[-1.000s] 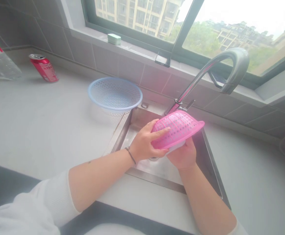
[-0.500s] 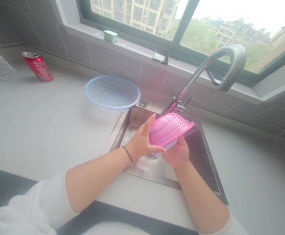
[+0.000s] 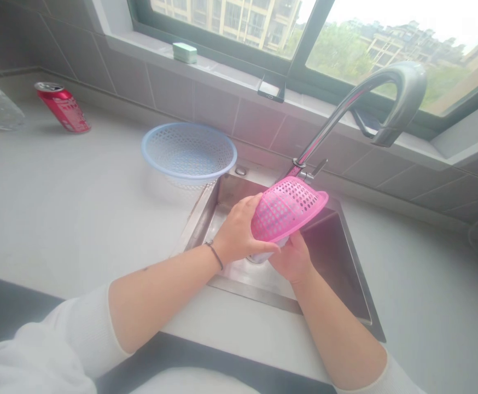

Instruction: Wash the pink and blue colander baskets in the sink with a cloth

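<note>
A blue colander [image 3: 188,150] sits on the table [image 3: 79,208]; left hand [image 3: 238,235] is closed around a pink plastic colander [image 3: 286,210], held tilted over the steel sink [image 3: 333,257]; right hand [image 3: 293,260] seems closed underneath it, though it's hard to see; should be light and stiff, maybe slippery when wet, so hold the rim.
</note>
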`<state>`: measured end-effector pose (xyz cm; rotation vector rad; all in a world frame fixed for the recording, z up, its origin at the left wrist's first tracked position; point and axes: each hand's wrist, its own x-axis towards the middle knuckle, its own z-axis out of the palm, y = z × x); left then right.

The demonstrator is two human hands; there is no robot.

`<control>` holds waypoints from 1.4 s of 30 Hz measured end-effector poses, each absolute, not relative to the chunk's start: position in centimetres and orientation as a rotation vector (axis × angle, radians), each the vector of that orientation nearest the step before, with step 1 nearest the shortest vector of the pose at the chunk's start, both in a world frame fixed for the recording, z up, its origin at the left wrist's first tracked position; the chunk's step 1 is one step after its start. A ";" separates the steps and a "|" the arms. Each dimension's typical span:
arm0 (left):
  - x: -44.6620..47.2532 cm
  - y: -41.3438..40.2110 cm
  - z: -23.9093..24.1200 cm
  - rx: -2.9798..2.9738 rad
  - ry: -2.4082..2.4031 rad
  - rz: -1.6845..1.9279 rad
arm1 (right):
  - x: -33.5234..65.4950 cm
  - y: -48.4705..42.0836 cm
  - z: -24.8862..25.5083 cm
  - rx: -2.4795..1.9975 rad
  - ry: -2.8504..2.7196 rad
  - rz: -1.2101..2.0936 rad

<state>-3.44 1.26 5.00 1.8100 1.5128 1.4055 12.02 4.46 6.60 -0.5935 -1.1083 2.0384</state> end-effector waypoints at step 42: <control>-3.4 1.1 5.2 1.860 1.610 1.432 | 11.9 4.7 6.3 -0.619 -1.219 2.046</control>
